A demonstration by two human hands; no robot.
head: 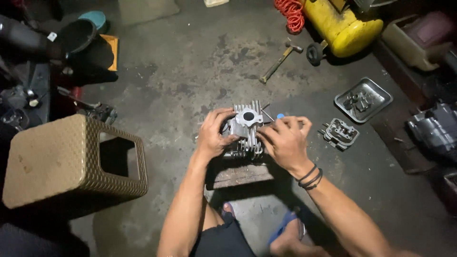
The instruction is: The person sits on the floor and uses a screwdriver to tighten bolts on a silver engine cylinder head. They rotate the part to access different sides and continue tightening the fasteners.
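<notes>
fingers grip finned cylinder | left hand | right hand alongside

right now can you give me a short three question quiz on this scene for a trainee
1. True or false: both hands touch the finned grey metal engine cylinder.
2. Which lies nearest the yellow compressor tank? A) the brown woven plastic stool B) the wooden-handled hammer C) the square metal tray
3. What does the cylinder rest on?

Key
1. True: the left hand grips its side and the right hand has its fingers against the other side.
2. B
3. A low wooden block on the concrete floor.
</notes>
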